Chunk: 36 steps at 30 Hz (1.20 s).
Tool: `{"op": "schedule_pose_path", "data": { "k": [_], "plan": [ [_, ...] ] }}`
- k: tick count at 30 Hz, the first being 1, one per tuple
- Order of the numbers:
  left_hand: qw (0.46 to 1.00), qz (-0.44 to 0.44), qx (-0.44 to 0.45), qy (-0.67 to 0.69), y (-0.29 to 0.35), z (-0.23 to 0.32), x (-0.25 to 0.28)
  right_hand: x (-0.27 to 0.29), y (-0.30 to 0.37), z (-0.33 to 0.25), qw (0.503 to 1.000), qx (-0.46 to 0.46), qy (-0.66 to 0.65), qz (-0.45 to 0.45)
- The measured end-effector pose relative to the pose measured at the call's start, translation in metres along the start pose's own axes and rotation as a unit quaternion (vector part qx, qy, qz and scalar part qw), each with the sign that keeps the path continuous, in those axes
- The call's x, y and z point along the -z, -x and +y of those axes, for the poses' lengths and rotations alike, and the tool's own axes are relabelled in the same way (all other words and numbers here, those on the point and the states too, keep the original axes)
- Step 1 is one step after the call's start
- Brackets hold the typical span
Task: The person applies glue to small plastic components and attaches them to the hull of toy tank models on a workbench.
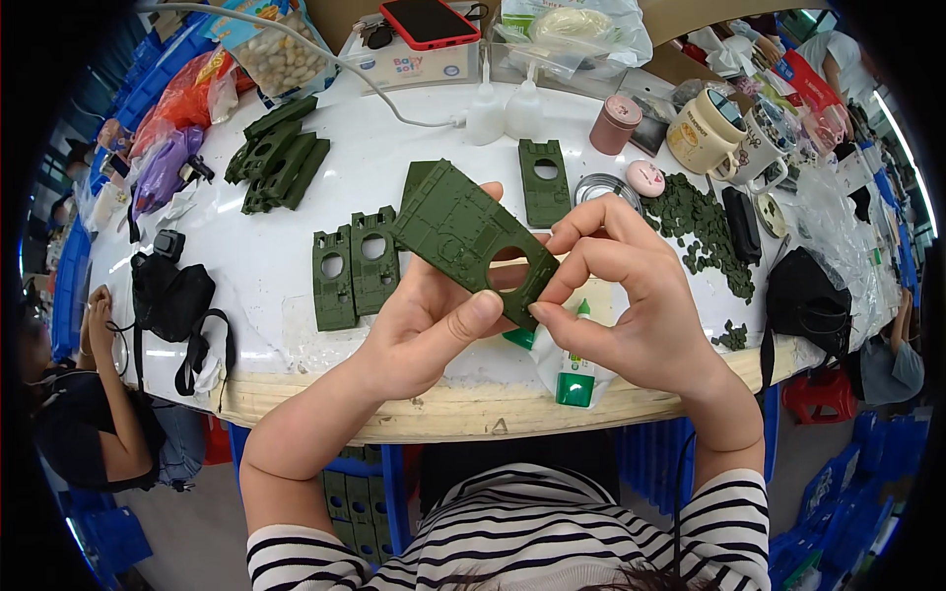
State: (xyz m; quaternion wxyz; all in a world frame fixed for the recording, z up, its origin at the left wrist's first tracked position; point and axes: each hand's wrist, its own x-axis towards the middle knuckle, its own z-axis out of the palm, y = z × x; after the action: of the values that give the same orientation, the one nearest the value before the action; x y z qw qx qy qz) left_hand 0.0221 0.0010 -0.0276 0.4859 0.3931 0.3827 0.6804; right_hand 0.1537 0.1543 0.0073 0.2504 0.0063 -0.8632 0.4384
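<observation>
A dark green plastic model tank hull (448, 212) with a round hole is held tilted above the table, gripped between the thumb and fingers of my left hand (424, 330). My right hand (626, 295) is at the hull's right end, thumb and fingertips pinched together against its edge. Whatever small thing lies in that pinch is hidden. Below my right hand lies a white glue bottle with a green base (574, 387). Two similar hull parts (335, 281) rest side by side left of my hands, and another hull part (545, 182) lies beyond them.
More green hulls (281, 163) are piled at the far left. Small green pieces (695, 227) are spread at the right, near a mug (705, 128) and a pink tin (616, 123). Two white squeeze bottles (486, 113) stand at the back. A black pouch (808, 305) sits at the right edge.
</observation>
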Motion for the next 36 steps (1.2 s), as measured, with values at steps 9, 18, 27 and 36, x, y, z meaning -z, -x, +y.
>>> {"op": "schedule_pose_path", "data": {
  "k": [9, 18, 27, 36],
  "plan": [
    [0.999, 0.021, 0.011, 0.027, -0.003, 0.002, -0.001, 0.006, -0.003, 0.007, 0.998, 0.017, -0.061, 0.006],
    [0.999, 0.005, 0.009, 0.048, -0.006, 0.005, 0.006, 0.009, -0.004, 0.007, 0.994, -0.006, -0.101, 0.052],
    [0.998, -0.015, -0.006, 0.058, -0.004, 0.006, 0.01, -0.003, 0.004, -0.011, 0.917, 0.278, 0.276, 0.075],
    [0.999, -0.016, -0.016, 0.041, -0.002, 0.005, 0.01, -0.013, 0.005, 0.0, 0.896, 0.312, 0.304, 0.08]
  ]
}}
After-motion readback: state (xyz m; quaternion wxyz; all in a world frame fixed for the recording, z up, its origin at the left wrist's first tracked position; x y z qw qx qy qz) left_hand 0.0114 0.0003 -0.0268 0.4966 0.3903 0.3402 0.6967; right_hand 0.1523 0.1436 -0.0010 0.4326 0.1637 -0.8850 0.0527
